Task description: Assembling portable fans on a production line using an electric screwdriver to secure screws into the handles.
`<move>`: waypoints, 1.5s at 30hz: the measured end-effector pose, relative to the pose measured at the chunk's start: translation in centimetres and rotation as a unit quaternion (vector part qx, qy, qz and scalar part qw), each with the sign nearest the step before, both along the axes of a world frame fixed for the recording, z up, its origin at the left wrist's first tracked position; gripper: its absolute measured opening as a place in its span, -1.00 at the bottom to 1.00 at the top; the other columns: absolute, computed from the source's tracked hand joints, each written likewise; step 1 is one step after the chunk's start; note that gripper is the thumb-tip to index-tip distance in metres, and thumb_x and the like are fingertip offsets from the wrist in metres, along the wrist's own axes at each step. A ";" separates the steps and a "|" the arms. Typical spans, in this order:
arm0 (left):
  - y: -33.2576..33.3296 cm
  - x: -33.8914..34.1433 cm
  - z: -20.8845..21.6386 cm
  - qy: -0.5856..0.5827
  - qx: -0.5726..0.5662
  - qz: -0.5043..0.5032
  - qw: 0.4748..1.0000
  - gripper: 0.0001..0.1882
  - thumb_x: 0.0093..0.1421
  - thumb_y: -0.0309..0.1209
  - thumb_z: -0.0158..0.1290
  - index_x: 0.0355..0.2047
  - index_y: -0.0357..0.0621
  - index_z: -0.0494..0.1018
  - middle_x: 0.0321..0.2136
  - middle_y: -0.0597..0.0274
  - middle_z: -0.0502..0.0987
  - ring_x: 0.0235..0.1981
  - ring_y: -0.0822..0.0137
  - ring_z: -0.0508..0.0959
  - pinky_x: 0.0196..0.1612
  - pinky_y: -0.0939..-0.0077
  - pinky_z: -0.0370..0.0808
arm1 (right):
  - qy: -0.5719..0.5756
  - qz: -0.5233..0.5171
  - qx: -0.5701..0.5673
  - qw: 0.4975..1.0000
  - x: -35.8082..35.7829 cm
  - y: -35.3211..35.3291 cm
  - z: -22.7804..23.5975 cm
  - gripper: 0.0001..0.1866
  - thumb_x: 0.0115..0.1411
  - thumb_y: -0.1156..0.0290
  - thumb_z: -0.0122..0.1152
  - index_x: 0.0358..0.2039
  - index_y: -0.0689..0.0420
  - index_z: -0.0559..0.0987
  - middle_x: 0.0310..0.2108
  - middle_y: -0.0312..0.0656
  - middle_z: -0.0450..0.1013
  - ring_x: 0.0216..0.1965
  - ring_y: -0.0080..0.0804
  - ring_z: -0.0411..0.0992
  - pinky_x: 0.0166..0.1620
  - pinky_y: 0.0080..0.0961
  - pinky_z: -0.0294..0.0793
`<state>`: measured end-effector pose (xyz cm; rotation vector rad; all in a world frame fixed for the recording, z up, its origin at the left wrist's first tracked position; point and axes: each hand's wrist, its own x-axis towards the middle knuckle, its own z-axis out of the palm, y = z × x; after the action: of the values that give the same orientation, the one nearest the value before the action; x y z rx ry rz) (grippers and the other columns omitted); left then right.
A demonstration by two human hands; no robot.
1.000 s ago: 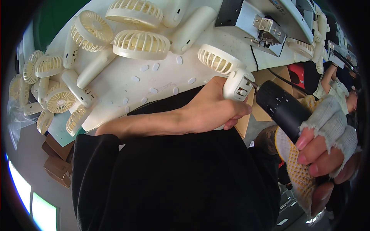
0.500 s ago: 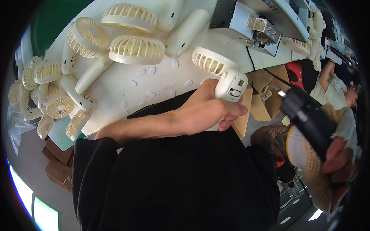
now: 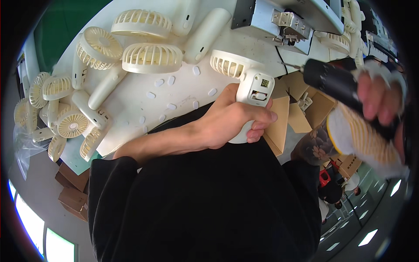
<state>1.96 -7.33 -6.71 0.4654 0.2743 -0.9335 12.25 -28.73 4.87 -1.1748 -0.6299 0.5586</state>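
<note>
My left hand is closed around the handle of a cream handheld fan, held upright over the table's near edge. The fan's small display and an open slot below it face me. In my right hand, which wears a white and yellow knitted glove with bare fingertips, is a black electric screwdriver. Its thin bit points left, toward the fan, and stays apart from it. Several small white oval pieces lie scattered on the white table to the left of the held fan.
More cream fans crowd the table's left and far side. A metal fixture stands at the far right, a black cable beside it. Open cardboard boxes sit below the right edge. Brown cartons are on the floor at left.
My right hand has raised the screwdriver and turned it more level, its bit now nearer the fan. The held fan has shifted slightly left in view, and its display shows lit digits.
</note>
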 end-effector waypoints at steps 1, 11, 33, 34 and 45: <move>0.0 -0.1 0.0 0.000 -0.002 0.006 1.000 -0.85 0.04 -0.57 0.06 -0.51 -0.20 0.28 -0.69 0.25 0.31 -0.69 0.42 0.31 -0.58 0.45 0.30 | 0.001 0.004 0.002 1.000 -0.3 -0.5 0.4 -0.71 0.17 0.24 0.09 -0.13 -0.03 0.30 -0.36 -0.35 0.23 -0.30 -0.42 0.22 -0.04 -0.33 0.07; -0.2 0.1 0.3 0.001 0.011 0.004 1.000 -0.87 0.04 -0.56 0.05 -0.53 -0.22 0.29 -0.69 0.26 0.30 -0.69 0.42 0.31 -0.57 0.45 0.30 | -0.057 -0.175 -0.011 0.983 -7.9 1.5 2.7 -0.59 0.12 0.23 0.15 -0.07 -0.02 0.25 -0.46 -0.30 0.28 -0.42 -0.36 0.29 -0.17 -0.23 0.25; -0.5 -0.2 0.3 0.018 0.003 0.004 1.000 -0.87 0.07 -0.59 0.05 -0.52 -0.21 0.30 -0.70 0.25 0.32 -0.71 0.42 0.32 -0.60 0.45 0.32 | -0.012 -0.328 -0.051 0.943 -10.1 3.7 0.7 -0.62 0.06 0.18 0.22 -0.19 -0.05 0.29 -0.41 -0.37 0.26 -0.34 -0.44 0.24 -0.07 -0.29 0.13; -0.6 -0.3 0.3 0.026 -0.005 0.004 1.000 -0.87 0.08 -0.58 0.05 -0.52 -0.21 0.30 -0.70 0.26 0.32 -0.70 0.42 0.32 -0.59 0.46 0.33 | -0.027 -0.267 -0.050 0.962 -9.5 3.1 0.9 -0.64 0.06 0.18 0.22 -0.20 -0.05 0.30 -0.41 -0.37 0.26 -0.34 -0.45 0.24 -0.07 -0.30 0.13; 2.9 -4.5 -1.3 -0.623 0.267 -0.006 0.735 -0.52 -0.03 -0.51 0.19 -0.02 -0.11 0.47 -0.16 0.06 0.54 -0.12 0.08 0.54 0.00 0.27 0.47 | 0.142 -0.216 -0.210 0.943 -10.5 -6.6 1.0 -0.78 0.27 0.26 0.06 -0.46 -0.03 0.27 -0.52 -0.26 0.28 -0.40 -0.40 0.21 -0.09 -0.38 0.21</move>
<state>-2.50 -4.47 -8.03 1.5215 -0.7299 -0.3611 1.79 -35.37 5.84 -1.5429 0.0093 0.4821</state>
